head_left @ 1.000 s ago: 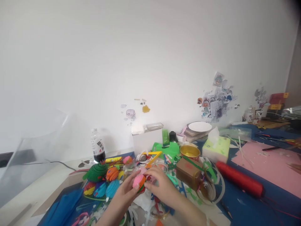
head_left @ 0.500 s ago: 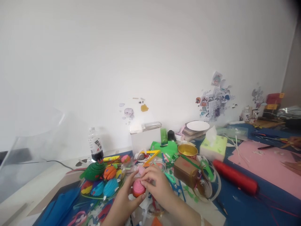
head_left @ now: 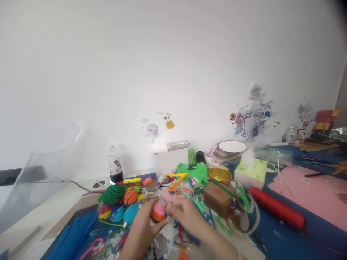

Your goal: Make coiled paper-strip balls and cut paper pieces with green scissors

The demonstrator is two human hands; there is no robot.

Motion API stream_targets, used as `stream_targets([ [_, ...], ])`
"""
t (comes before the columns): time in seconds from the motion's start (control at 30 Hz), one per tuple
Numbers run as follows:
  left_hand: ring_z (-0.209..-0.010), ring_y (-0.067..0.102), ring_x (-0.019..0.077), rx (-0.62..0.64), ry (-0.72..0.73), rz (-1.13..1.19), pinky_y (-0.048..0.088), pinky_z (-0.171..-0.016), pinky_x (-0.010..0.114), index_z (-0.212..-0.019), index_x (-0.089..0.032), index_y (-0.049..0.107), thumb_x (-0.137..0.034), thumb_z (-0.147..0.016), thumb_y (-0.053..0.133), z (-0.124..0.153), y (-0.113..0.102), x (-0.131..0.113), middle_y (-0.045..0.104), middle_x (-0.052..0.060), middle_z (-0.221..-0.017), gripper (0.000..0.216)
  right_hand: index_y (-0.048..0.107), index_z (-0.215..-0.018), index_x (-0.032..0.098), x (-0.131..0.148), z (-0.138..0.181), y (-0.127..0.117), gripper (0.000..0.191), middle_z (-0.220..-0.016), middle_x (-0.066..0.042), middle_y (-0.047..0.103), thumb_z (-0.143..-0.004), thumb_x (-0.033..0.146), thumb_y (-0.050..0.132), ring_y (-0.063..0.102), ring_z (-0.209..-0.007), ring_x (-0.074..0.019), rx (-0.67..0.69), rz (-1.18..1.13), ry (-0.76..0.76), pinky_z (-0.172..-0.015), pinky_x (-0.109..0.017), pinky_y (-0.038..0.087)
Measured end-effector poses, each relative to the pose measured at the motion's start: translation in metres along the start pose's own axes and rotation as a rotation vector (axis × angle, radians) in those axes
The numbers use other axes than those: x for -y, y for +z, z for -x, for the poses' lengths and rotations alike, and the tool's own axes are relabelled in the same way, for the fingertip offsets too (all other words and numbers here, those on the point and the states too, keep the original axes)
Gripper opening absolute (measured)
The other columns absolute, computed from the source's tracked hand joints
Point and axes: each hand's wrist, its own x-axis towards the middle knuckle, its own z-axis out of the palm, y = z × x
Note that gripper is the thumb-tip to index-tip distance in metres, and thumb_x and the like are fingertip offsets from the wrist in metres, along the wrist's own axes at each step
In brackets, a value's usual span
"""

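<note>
A: Left hand point(head_left: 141, 231)?
B: Curled around a small pink-and-orange ribbed paper ball point(head_left: 158, 212), thumb pressed on its near side, fingers wrapped behind.

A: Right hand point(head_left: 187, 216)?
B: Fingertips drawn together, pinching at the ball's right edge. Blurred, so exact grip hard to tell.

A: Ball's place?
B: Held just above the cluttered blue mat point(head_left: 273, 234), near centre, a little right of a cluster of paper models.

A: Pointing which way?
B: Roundish; pink part up, orange part down toward the near side. No clear long axis.

A: Around it?
B: Left: a green ribbed paper turtle point(head_left: 112, 194), with orange and blue paper shells point(head_left: 127, 209) nearer. Right: a brown box point(head_left: 217, 199), a gold tin point(head_left: 219, 175) beyond it, a red roll point(head_left: 278, 213) lying slantwise farther right.

A: Any writing?
B: Dark-drink bottle point(head_left: 114, 169) at far left, white label with black characters, too small to read. Green tissue pack point(head_left: 251, 172) carrying a small mark, unreadable. Stickers point(head_left: 251, 115) on the far wall, only drawings.
</note>
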Motion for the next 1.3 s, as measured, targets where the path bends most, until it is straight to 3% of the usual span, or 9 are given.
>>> stream_targets([
  [0.1, -0.096, 0.061, 0.0286, -0.018, 0.062, -0.02, 0.049, -0.084, 0.042, -0.098, -0.018, 0.061, -0.03, -0.059, 0.071, 0.003, 0.0, 0.001, 0.067, 0.012, -0.1, 0.042, 0.058, -0.058, 0.018, -0.001, 0.007, 0.017, 0.017, -0.06, 0.0, 0.057, -0.071, 0.029, 0.063, 0.05, -0.058, -0.0142, -0.001, 0.27, -0.016, -0.053, -0.023, 0.032],
  [0.2, -0.096, 0.061, 0.029, -0.013, 0.029, 0.016, 0.048, -0.085, 0.042, -0.096, -0.017, 0.062, -0.033, -0.059, 0.071, 0.006, 0.001, -0.002, 0.067, 0.012, -0.1, 0.041, 0.054, -0.057, 0.017, -0.004, 0.009, 0.021, 0.019, -0.059, 0.002, 0.054, -0.074, 0.02, 0.058, 0.048, -0.057, -0.0126, 0.018, 0.369, -0.08, -0.052, -0.022, 0.03],
  [0.47, -0.08, 0.063, 0.0236, 0.17, -0.223, 0.347, 0.051, -0.071, 0.032, -0.092, -0.014, 0.063, -0.035, -0.064, 0.066, 0.006, 0.007, -0.01, 0.07, 0.007, -0.087, 0.035, 0.038, -0.059, 0.019, -0.013, 0.007, 0.014, 0.028, -0.059, 0.002, 0.045, -0.086, 0.023, 0.041, 0.043, -0.057, -0.0127, -0.071, 0.475, -0.322, -0.053, -0.023, 0.027],
  [0.67, -0.109, 0.053, 0.0241, 0.152, -0.252, 0.521, 0.047, -0.087, 0.031, -0.115, -0.014, 0.051, -0.035, -0.065, 0.066, 0.002, 0.005, -0.006, 0.057, 0.011, -0.12, 0.056, 0.04, -0.058, 0.019, -0.014, 0.004, 0.002, 0.033, -0.057, 0.002, 0.044, -0.089, 0.03, 0.037, 0.044, -0.057, -0.0136, -0.153, 0.418, -0.278, -0.054, -0.024, 0.029],
  [0.77, -0.105, 0.055, 0.0224, 0.128, -0.267, 0.594, 0.049, -0.081, 0.03, -0.12, -0.017, 0.043, -0.031, -0.064, 0.065, 0.002, 0.004, -0.009, 0.055, 0.01, -0.119, 0.062, 0.049, -0.066, 0.019, -0.009, 0.003, 0.004, 0.025, -0.066, 0.0, 0.051, -0.088, 0.026, 0.04, 0.049, -0.064, -0.0146, -0.123, 0.302, -0.282, -0.059, -0.024, 0.035],
  [0.9, -0.086, 0.059, 0.0198, 0.104, -0.2, 0.341, 0.051, -0.067, 0.029, -0.109, -0.018, 0.047, -0.02, -0.062, 0.06, 0.002, 0.0, -0.014, 0.059, 0.007, -0.107, 0.048, 0.055, -0.091, 0.02, -0.003, 0.006, 0.01, 0.012, -0.086, -0.003, 0.057, -0.087, 0.023, 0.044, 0.053, -0.077, -0.0158, -0.036, 0.227, -0.283, -0.067, -0.025, 0.04],
  [0.97, -0.092, 0.057, 0.0206, 0.123, -0.094, 0.176, 0.05, -0.073, 0.031, -0.105, -0.02, 0.051, -0.011, -0.061, 0.054, 0.003, -0.003, -0.012, 0.06, 0.006, -0.105, 0.045, 0.057, -0.089, 0.02, -0.003, 0.006, 0.009, 0.01, -0.085, -0.003, 0.058, -0.085, 0.021, 0.047, 0.054, -0.078, -0.0168, -0.038, 0.3, -0.256, -0.068, -0.026, 0.04],
  [1.07, -0.106, 0.051, 0.0228, 0.197, 0.054, -0.059, 0.042, -0.091, 0.037, -0.106, -0.023, 0.056, 0.003, -0.052, 0.043, 0.004, -0.005, -0.004, 0.058, 0.006, -0.111, 0.061, 0.058, -0.079, 0.019, -0.006, 0.005, 0.006, 0.011, -0.079, -0.002, 0.059, -0.082, 0.015, 0.048, 0.054, -0.078, -0.0185, -0.093, 0.481, -0.22, -0.068, -0.027, 0.039],
  [1.3, -0.12, 0.041, 0.0238, 0.374, 0.039, -0.258, 0.034, -0.101, 0.038, -0.123, -0.023, 0.047, 0.003, -0.048, 0.043, 0.003, -0.016, 0.002, 0.048, 0.007, -0.127, 0.079, 0.056, -0.071, 0.019, -0.014, -0.003, -0.009, 0.016, -0.078, -0.002, 0.062, -0.082, 0.013, 0.045, 0.055, -0.079, -0.0181, -0.243, 0.629, -0.136, -0.069, -0.026, 0.038],
])
